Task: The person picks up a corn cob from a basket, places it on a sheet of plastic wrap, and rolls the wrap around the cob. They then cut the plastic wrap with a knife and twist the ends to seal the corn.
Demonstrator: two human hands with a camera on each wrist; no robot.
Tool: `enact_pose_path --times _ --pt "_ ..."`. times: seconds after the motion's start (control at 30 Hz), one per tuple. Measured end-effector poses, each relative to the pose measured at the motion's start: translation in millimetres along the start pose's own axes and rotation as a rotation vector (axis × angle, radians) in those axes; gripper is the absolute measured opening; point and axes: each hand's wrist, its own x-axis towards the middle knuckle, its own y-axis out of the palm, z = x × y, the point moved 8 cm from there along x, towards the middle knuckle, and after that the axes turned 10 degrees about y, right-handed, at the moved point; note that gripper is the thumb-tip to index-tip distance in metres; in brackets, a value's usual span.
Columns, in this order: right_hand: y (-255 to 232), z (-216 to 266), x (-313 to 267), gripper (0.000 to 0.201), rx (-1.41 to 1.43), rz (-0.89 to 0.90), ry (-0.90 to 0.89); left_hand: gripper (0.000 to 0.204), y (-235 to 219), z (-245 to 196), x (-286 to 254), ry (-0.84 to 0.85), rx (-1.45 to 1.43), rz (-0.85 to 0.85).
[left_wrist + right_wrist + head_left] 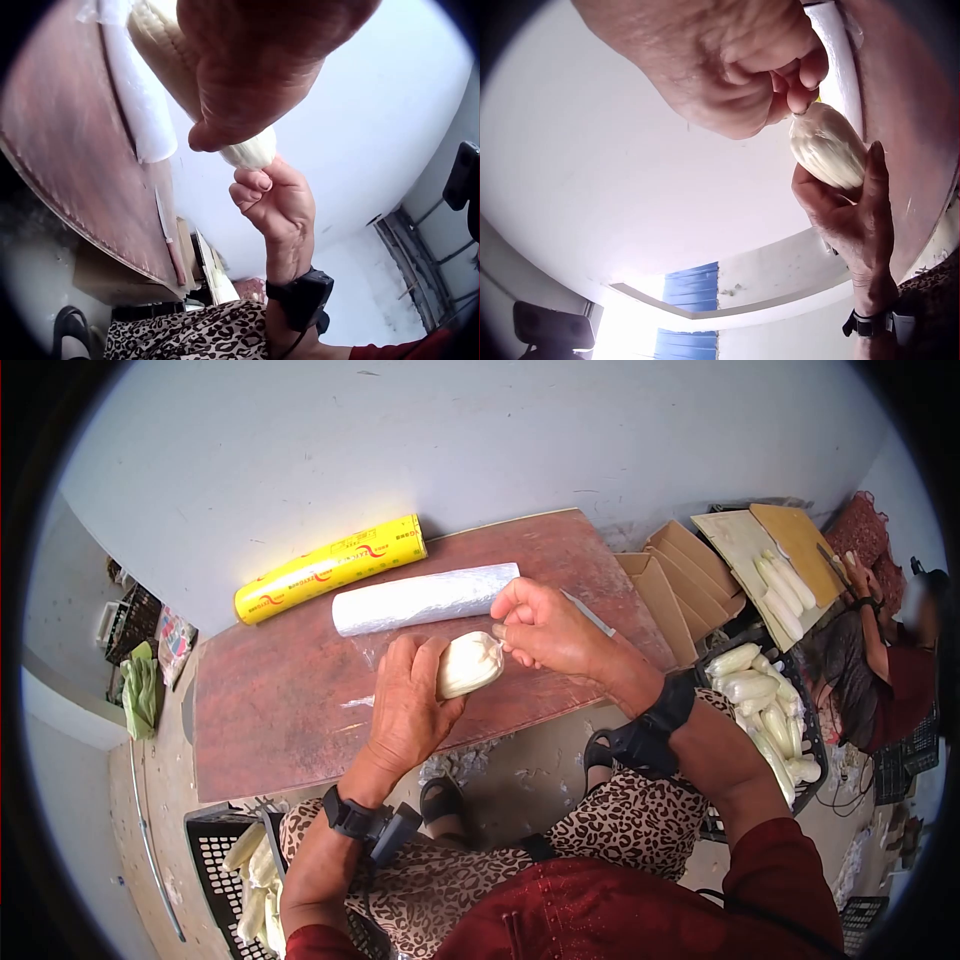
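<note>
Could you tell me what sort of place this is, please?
Probably a small produce-packing spot: a wrapped corn cob in hand, a cling-film roll on the wooden board, and a crate of wrapped cobs alongside.

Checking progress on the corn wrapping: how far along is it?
Done: film-wrapped cobs fill the black crate at the right. In hand: the left hand grips a pale corn cob while the right hand pinches film at its tip. Left: bare cobs in the lower-left crate.
</note>
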Motion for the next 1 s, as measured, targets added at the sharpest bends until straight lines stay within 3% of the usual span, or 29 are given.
enact_pose_path --times 0.17,0.43,0.63,0.87,1.0 --pt "3 -1 2 0.010 0.103 0.119 -0.065 0.059 2 1 -1 -0.086 -0.280 0.004" --pt "5 2 -5 0.011 0.092 0.202 -0.015 0.056 12 9 -7 -0.195 -0.457 0.080" --pt "7 9 -10 0.017 0.050 0.240 -0.075 0.057 18 15 -11 -0.256 -0.548 0.105" --pt "1 8 -7 0.013 -0.127 0.067 -0.098 0.059 22 11 -12 -0.281 -0.613 0.182" --pt "1 14 -10 0.013 -0.324 -0.080 -0.156 0.057 16 10 -9 -0.235 -0.429 0.182"
